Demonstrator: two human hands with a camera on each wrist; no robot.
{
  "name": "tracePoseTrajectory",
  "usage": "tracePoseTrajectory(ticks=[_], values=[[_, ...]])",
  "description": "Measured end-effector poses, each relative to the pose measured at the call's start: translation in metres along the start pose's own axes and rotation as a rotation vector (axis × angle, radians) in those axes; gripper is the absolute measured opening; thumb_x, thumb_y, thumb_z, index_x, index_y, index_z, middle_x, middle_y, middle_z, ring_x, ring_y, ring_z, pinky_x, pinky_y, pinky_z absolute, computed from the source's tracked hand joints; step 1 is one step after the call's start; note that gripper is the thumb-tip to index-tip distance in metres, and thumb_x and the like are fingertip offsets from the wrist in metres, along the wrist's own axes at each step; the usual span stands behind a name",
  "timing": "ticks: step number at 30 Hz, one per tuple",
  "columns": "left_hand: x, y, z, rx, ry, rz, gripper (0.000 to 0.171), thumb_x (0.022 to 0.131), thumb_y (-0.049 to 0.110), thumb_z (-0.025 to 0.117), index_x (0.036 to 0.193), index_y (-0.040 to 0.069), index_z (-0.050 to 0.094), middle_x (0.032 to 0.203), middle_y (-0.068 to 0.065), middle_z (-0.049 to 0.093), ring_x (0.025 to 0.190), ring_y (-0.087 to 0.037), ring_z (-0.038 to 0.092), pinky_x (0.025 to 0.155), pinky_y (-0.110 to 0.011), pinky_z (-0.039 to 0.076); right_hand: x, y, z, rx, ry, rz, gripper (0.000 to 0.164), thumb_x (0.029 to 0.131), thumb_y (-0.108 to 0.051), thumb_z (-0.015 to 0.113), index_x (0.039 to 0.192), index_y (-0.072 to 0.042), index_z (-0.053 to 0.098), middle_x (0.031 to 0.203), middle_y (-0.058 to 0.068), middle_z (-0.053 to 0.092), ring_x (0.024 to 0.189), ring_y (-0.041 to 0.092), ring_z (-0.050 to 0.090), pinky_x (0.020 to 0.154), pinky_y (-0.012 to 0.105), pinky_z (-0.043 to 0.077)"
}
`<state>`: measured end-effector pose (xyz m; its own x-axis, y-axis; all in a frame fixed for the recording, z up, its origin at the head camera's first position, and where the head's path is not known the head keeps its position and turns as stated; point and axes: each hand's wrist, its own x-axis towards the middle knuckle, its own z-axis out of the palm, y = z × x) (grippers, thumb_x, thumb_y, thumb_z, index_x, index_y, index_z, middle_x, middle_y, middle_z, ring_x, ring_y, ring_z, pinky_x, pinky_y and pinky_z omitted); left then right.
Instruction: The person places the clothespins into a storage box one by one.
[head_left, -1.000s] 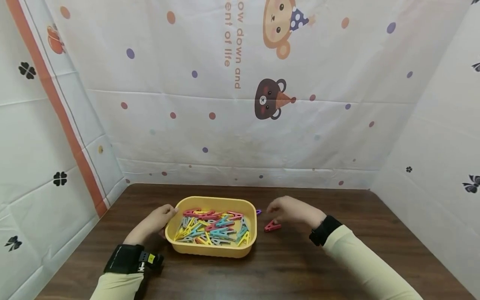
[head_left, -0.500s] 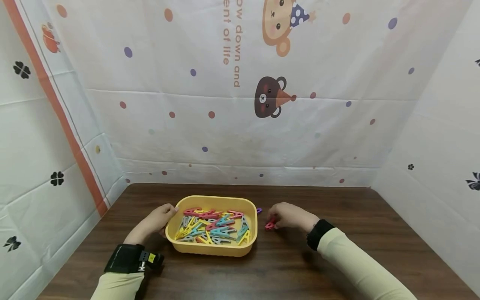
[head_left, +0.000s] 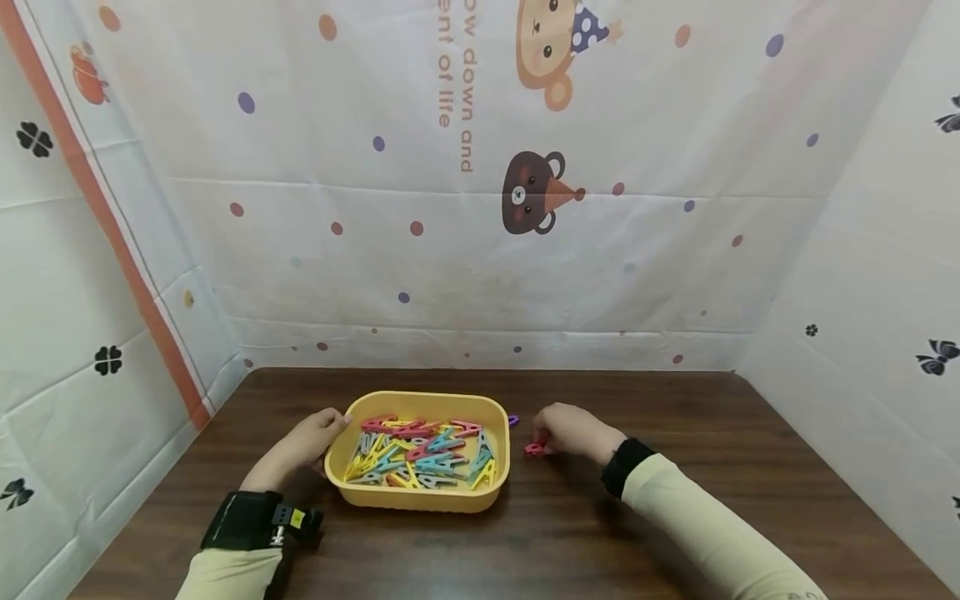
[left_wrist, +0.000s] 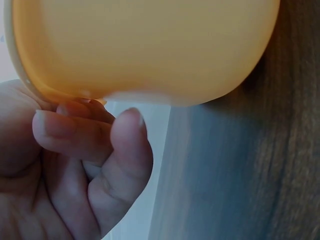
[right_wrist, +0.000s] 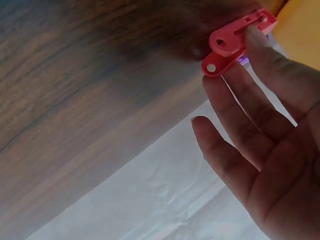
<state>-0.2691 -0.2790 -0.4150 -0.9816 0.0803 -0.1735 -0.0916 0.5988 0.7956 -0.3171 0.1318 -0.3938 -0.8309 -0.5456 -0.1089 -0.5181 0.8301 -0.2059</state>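
A yellow plastic basket (head_left: 420, 500) stands on the table, with many clothespins (head_left: 441, 446) in red, yellow, blue-green and grey lying inside. My left hand (head_left: 311, 437) holds the basket's left rim; in the left wrist view its fingers curl below the yellow wall. To the right of the basket, my right hand (head_left: 576, 432) pinches a red clothespin (right_wrist: 235, 37) between thumb and fingers, low at the tabletop. Against the basket's right side a purple clothespin (head_left: 513, 420) is partly visible, mostly hidden behind the rim.
The dark wooden table (head_left: 420, 558) extends on all sides of the basket. A white printed cloth (head_left: 337, 275) hangs behind the table's back edge and along both sides. Each wrist wears a black band (head_left: 628, 467).
My right hand has come down onto the red clothespin, taken hold of it and shifted it slightly left. The left hand stays on the basket rim. The head view has shifted slightly.
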Motion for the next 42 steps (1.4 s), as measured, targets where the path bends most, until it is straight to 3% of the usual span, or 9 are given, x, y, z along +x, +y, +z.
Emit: tracePoseTrajectory(ticks=[5,13,26,32,36,42], values=[[-0.002,-0.003,0.003,-0.016,0.005,-0.011,0.033,0.113,0.029,0.038,0.104,-0.001,0.051,0.073,-0.005,0.050,0.056,-0.014,0.058,0.053,-0.030,0.057,-0.002,-0.003,0.005,-0.055,0.020,0.006,0.016,0.084,0.002,0.079,0.081,-0.012,0.072,0.080,-0.001,0.067,0.070,0.013,0.053,0.069,0.033,0.055],[-0.001,-0.002,0.002,-0.014,0.029,0.007,0.032,0.113,0.027,0.039,0.102,-0.001,0.050,0.070,-0.004,0.050,0.051,-0.012,0.054,0.050,-0.029,0.055,-0.006,-0.012,0.008,-0.205,0.113,-0.075,0.014,0.083,0.003,0.079,0.083,-0.010,0.073,0.078,0.002,0.068,0.069,0.014,0.053,0.070,0.032,0.056],[-0.001,0.001,0.002,-0.019,0.027,-0.002,0.032,0.113,0.026,0.037,0.104,-0.002,0.051,0.072,-0.005,0.052,0.053,-0.013,0.058,0.050,-0.030,0.057,-0.008,-0.020,0.015,-0.308,0.106,-0.018,0.014,0.089,0.003,0.073,0.088,-0.010,0.073,0.080,0.003,0.067,0.070,0.015,0.056,0.071,0.033,0.057],[0.000,0.005,0.005,-0.016,0.028,0.005,0.031,0.113,0.026,0.038,0.104,-0.002,0.051,0.073,-0.006,0.054,0.052,-0.013,0.057,0.050,-0.030,0.056,-0.017,-0.021,0.016,-0.384,0.092,-0.020,0.010,0.092,0.000,0.071,0.100,-0.006,0.074,0.099,0.010,0.073,0.090,0.023,0.069,0.085,0.039,0.061],[0.000,0.004,0.005,-0.005,0.034,0.012,0.032,0.113,0.026,0.038,0.103,-0.001,0.051,0.075,-0.007,0.056,0.053,-0.013,0.057,0.050,-0.030,0.056,-0.017,-0.022,0.018,-0.419,0.057,-0.020,0.018,0.093,0.001,0.069,0.110,-0.003,0.071,0.110,0.013,0.072,0.105,0.027,0.068,0.093,0.041,0.060],[-0.002,0.001,0.004,-0.001,0.032,0.020,0.030,0.113,0.024,0.039,0.103,-0.002,0.051,0.071,-0.006,0.055,0.049,-0.012,0.054,0.048,-0.029,0.055,-0.014,-0.020,0.021,-0.396,0.033,-0.015,0.023,0.094,0.000,0.069,0.116,-0.005,0.069,0.114,0.013,0.071,0.110,0.027,0.067,0.095,0.042,0.059]])
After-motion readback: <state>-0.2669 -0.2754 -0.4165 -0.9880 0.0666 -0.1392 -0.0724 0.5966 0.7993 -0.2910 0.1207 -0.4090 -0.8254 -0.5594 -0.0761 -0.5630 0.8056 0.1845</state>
